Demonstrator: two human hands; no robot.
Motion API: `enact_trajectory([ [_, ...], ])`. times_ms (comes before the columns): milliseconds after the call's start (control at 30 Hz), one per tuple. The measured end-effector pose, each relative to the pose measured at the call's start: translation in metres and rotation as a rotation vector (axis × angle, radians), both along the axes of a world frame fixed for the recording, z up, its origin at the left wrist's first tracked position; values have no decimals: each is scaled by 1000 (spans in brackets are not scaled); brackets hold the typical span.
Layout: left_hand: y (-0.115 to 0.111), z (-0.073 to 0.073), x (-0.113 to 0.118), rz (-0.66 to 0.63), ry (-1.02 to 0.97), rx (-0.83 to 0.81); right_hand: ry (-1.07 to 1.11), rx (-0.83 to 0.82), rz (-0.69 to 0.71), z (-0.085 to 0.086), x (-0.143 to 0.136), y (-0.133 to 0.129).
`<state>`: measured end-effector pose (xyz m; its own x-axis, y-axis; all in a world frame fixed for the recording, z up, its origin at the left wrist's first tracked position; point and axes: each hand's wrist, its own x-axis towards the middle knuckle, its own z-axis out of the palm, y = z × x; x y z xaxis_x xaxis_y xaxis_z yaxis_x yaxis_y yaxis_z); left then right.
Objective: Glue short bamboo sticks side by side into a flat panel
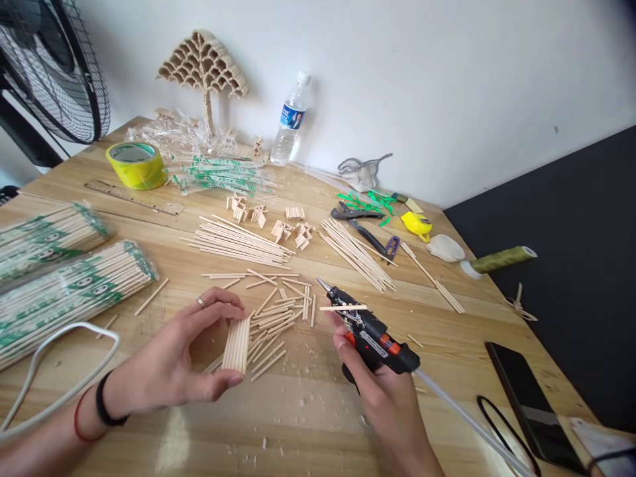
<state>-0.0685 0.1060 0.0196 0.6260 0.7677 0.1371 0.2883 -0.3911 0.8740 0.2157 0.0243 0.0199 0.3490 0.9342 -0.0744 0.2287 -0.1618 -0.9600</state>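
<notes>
My left hand grips a small panel of short wooden sticks between thumb and fingertips, the sticks lying side by side. In my right hand is a black glue gun, its nozzle pointing up and left. A single short stick lies across the front of the gun; whether my fingers pinch it is hidden. Between the hands, a loose pile of cut sticks spreads over the wooden table. Behind it rest several small stick pieces joined together.
Long sticks lie in bundles, with packed chopsticks at left. Pliers, yellow tape, a water bottle and a stick-built tree stand farther back. A phone sits right, near the gun's cord. A fan is far left.
</notes>
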Motion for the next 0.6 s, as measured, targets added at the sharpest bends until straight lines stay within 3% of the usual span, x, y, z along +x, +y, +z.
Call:
enact_trajectory([
  [133,-13,8,0,-101,-130,-150,234,9,210,4,-12,-5],
  [233,-20,13,1,-218,-167,-265,338,-92,259,4,-26,-12],
  [433,-22,13,3,-273,-228,-419,353,-149,326,4,-42,-16],
  [600,-18,15,5,-302,-259,-442,305,-153,367,5,-42,-13],
])
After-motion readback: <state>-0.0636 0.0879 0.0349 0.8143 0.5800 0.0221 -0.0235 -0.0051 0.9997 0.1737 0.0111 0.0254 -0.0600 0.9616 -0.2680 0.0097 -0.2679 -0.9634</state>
